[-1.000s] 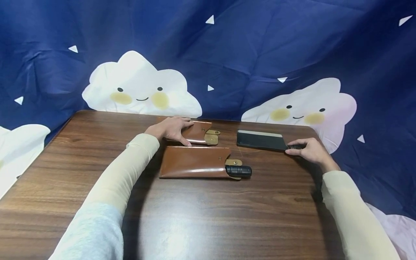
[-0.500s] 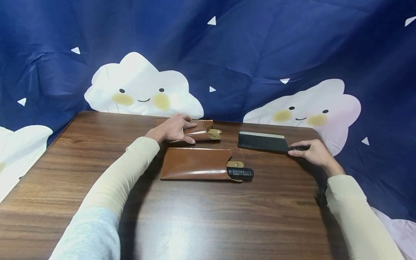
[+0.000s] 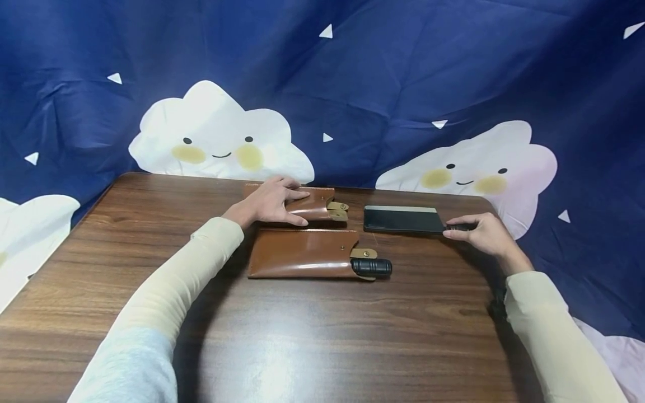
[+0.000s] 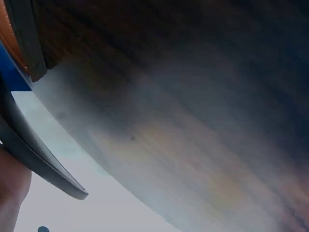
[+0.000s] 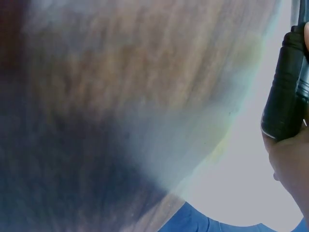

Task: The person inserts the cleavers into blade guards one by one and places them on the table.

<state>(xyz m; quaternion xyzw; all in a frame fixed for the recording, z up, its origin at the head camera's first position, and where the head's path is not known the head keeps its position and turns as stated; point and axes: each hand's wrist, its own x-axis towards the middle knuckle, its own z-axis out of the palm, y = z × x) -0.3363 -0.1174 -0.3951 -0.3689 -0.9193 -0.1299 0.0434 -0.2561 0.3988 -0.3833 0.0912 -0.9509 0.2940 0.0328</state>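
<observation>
In the head view my left hand [image 3: 272, 201] lies over the far brown leather sheath [image 3: 317, 204], fingers across its top and thumb along its near edge, gripping it. The sheath's mouth, with two tan tabs, faces right. My right hand [image 3: 486, 235] pinches the black handle of a cleaver [image 3: 403, 219], which has a broad dark blade with a pale strip along its far edge. Blade and sheath mouth stand a short gap apart. The right wrist view shows the ribbed black handle [image 5: 285, 87] against that hand. The left wrist view is mostly blurred wood.
Nearer to me lies a second brown sheath [image 3: 302, 254] with a black handle [image 3: 371, 267] sticking out of its right end. Everything is on a wooden table [image 3: 353, 341]. A blue curtain [image 3: 383, 67] with white clouds hangs behind the table's far edge.
The far sheath's mouth has shifted slightly right under my left hand, its tabs changing shape. The cleaver has moved slightly left, so the gap between them is narrower. The near sheath has stayed put.
</observation>
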